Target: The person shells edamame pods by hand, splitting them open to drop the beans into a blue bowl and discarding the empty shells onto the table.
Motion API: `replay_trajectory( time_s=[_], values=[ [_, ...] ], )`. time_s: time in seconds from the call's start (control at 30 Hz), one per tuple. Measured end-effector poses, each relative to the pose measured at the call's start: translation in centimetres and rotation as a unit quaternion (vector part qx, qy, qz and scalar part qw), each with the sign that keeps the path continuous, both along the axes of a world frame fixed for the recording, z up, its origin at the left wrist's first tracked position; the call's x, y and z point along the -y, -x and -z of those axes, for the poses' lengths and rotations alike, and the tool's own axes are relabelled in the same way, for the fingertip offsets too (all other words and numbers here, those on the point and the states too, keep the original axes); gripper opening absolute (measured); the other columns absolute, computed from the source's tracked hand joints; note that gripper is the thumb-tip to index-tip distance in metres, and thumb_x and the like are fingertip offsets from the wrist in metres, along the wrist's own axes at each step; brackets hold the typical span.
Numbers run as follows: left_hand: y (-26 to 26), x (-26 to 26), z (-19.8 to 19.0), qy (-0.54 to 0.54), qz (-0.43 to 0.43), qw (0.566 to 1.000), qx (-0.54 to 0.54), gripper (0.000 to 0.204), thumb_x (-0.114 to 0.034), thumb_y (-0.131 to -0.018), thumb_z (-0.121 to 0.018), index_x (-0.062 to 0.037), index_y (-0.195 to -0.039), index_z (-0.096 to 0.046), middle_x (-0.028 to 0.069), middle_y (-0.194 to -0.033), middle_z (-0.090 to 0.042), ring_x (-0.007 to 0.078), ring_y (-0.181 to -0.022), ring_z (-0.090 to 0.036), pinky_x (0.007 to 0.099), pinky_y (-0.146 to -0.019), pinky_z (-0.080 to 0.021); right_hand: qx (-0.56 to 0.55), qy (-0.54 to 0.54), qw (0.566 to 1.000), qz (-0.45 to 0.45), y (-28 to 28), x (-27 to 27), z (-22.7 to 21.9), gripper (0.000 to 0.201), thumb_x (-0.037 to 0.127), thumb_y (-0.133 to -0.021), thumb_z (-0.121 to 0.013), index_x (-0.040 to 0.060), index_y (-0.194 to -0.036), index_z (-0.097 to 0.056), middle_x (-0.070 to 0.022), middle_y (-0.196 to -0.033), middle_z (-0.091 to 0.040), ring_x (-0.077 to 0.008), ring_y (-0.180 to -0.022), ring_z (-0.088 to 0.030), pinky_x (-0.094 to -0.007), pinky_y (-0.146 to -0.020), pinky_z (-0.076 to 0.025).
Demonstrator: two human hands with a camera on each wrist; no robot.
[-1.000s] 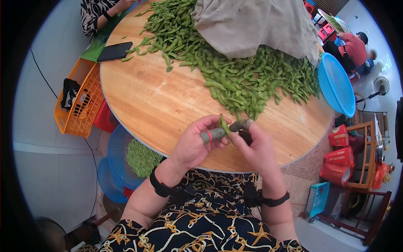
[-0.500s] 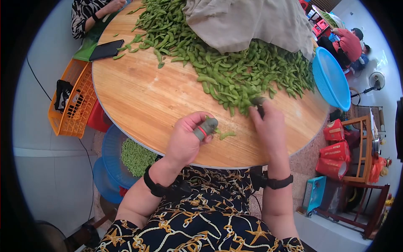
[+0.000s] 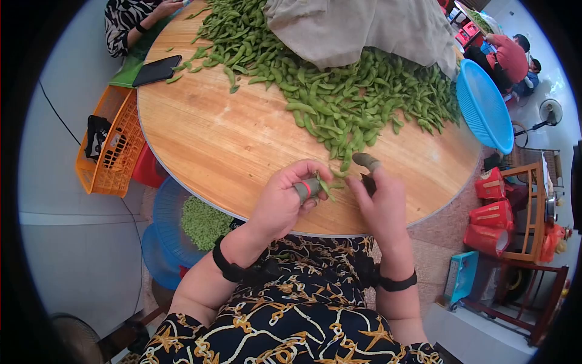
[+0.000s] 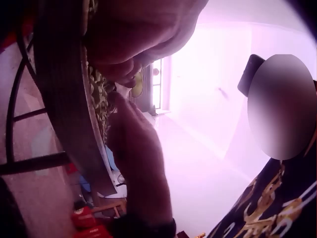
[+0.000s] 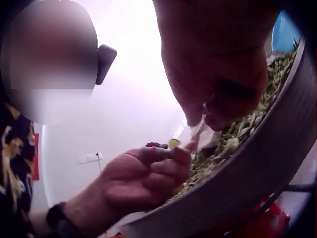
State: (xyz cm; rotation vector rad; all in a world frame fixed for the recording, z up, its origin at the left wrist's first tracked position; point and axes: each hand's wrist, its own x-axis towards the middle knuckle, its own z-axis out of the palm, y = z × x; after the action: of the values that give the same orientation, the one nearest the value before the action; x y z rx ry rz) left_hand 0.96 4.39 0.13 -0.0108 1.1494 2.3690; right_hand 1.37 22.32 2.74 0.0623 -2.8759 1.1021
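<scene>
My left hand (image 3: 280,197) holds a green soybean pod (image 3: 324,187) at its fingertips above the near part of the table. A grey finger cover with a red band (image 3: 307,189) sits on its thumb. My right hand (image 3: 385,203) is just to the right, its thumb and index finger extended and apart. The index finger wears a dark grey cover (image 3: 367,161). Loose pods (image 3: 338,174) lie between the hands, close to the right thumb. Beyond them spreads a big heap of pods (image 3: 348,109). The right wrist view shows the left hand (image 5: 143,176) with its fingers curled.
A grey cloth (image 3: 364,30) covers part of the heap on the round wooden table (image 3: 200,139). A blue basket (image 3: 485,106) stands at the right edge and a phone (image 3: 156,71) at the left. Below left is a blue basin (image 3: 167,212) with shelled beans (image 3: 209,223). Another person's arm (image 3: 148,21) shows at upper left.
My right hand left the pod in the left hand, reached forward to the heap's near edge, then came back toward the left hand. The left hand stayed near the table's front.
</scene>
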Motion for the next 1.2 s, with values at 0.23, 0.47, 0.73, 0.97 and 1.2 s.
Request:
replay_trajectory(
  time_s=[0.23, 0.47, 0.73, 0.97, 1.2],
  values=[
    [-1.5, -1.0, -1.7, 0.330, 0.053, 0.913, -0.235, 0.059, 0.009, -0.079, -0.034, -0.0067, -0.135, -0.025, 0.0026, -0.089, -0.055, 0.0070, -0.074, -0.049, 0.0196, -0.065, -0.040, -0.010, 0.195, 0.978, -0.074, -2.4, 1.7, 0.3, 0.016, 0.010, -0.079, -0.065, 0.0003, -0.092, -0.062, -0.0060, -0.067, -0.062, -0.0094, -0.060, -0.058, -0.0261, -0.054, -0.046],
    [-0.4, 2.1, -0.8, 0.264, 0.007, 0.953, -0.151, 0.041, 0.002, -0.083, -0.040, -0.0046, -0.124, -0.043, 0.0014, -0.089, -0.054, 0.0052, -0.072, -0.046, 0.0168, -0.065, -0.038, 0.176, 0.191, 0.944, -0.203, -2.3, -1.2, -1.8, 0.012, 0.010, -0.077, -0.065, 0.0059, -0.087, -0.062, -0.0098, -0.065, -0.061, -0.0230, -0.054, -0.059, -0.0305, -0.050, -0.045],
    [-0.5, 1.0, -0.2, 0.234, -0.045, 0.958, -0.156, 0.025, -0.008, -0.086, -0.057, -0.0005, -0.110, -0.054, -0.0013, -0.088, -0.052, 0.0066, -0.081, -0.049, 0.0204, -0.074, -0.041, -0.090, -0.120, 0.978, -0.143, 0.7, -0.8, 1.5, 0.014, 0.014, -0.078, -0.063, 0.0072, -0.089, -0.062, -0.0139, -0.069, -0.061, -0.0287, -0.060, -0.059, -0.0353, -0.053, -0.046],
    [-0.2, 0.0, -1.4, 0.003, 0.018, 1.000, -0.014, 0.027, -0.012, -0.083, -0.063, 0.0002, -0.106, -0.055, 0.0005, -0.094, -0.057, 0.0061, -0.082, -0.051, 0.0215, -0.076, -0.041, 0.142, 0.433, 0.889, -0.052, -1.4, 1.0, 0.4, 0.014, 0.016, -0.084, -0.062, 0.0023, -0.089, -0.059, 0.0050, -0.061, -0.050, -0.0050, -0.053, -0.045, -0.0204, -0.047, -0.035],
    [-0.3, 0.0, -0.2, -0.019, -0.030, 0.997, -0.063, 0.015, -0.011, -0.088, -0.056, -0.0018, -0.099, -0.056, 0.0010, -0.088, -0.058, 0.0073, -0.081, -0.052, 0.0211, -0.074, -0.041, 0.271, 0.546, 0.785, -0.107, -2.1, 1.4, 0.1, 0.022, 0.022, -0.094, -0.045, 0.0046, -0.085, -0.053, 0.0043, -0.068, -0.048, -0.0022, -0.055, -0.040, -0.0166, -0.048, -0.031]
  ],
)
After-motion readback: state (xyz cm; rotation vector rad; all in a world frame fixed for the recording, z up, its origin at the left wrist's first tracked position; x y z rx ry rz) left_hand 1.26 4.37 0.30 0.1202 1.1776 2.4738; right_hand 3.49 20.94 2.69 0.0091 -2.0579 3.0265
